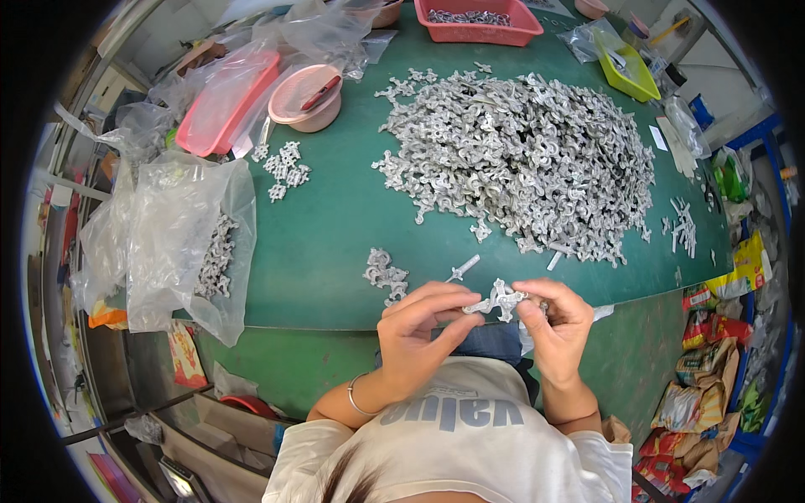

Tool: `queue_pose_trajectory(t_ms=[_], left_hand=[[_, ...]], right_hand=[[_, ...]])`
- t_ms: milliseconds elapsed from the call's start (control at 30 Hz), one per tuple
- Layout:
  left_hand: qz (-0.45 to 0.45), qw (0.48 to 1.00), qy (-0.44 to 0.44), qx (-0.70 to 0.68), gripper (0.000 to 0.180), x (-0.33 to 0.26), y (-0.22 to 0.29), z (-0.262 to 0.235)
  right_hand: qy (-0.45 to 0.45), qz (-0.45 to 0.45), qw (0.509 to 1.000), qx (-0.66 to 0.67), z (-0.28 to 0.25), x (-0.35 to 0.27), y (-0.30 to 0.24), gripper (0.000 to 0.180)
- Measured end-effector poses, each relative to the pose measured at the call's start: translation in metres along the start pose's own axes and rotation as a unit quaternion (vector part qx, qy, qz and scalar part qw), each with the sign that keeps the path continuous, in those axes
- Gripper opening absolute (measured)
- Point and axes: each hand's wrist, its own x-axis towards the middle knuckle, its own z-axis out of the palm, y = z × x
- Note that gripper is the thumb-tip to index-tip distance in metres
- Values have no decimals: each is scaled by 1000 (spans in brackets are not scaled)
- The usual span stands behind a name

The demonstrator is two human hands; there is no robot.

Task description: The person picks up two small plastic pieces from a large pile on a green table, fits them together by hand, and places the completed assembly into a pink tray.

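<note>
At the table's front edge, a small silver-grey metal casting (503,300) with curved, branching arms is held between my two hands. My left hand (416,331) pinches its left end between thumb and fingers. On the other side, my right hand (555,325) has thumb and index finger closed on its right end. Just beyond the left hand lies a small cluster of similar castings (385,272). A thin metal rod-like piece (463,267) rests near the fingertips. Farther off, a broad heap of the same castings (528,159) spreads over the green table (335,210).
Left on the table are a clear plastic bag (168,251) with castings, a pink tray (214,117), and a pink bowl (293,105) with a red-handled tool (321,92). A pink bin (482,32) and yellow-green basket (629,71) stand at the back. Slim metal pieces (683,226) lie right.
</note>
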Motion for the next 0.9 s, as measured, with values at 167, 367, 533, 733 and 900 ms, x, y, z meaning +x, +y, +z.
queue_pose_trajectory(t_ms=[167,367,533,733,900], left_hand=[[-18,999,-23,-18,12,-2,-1,-1],[-189,974,-3,-127,11,-1,2,1],[-228,950,-24,-214,14,-2,1,0],[-254,933,-36,-253,12,-5,4,0],[-238,944,-33,-225,11,-7,8,6]], right_hand=[[-19,23,997,64,-2,-1,-2,9],[-38,86,985,147,-7,-2,3,7],[-71,159,966,191,-11,-1,5,11],[-72,162,936,304,-7,0,1,10],[-76,180,928,317,-10,0,-1,11]])
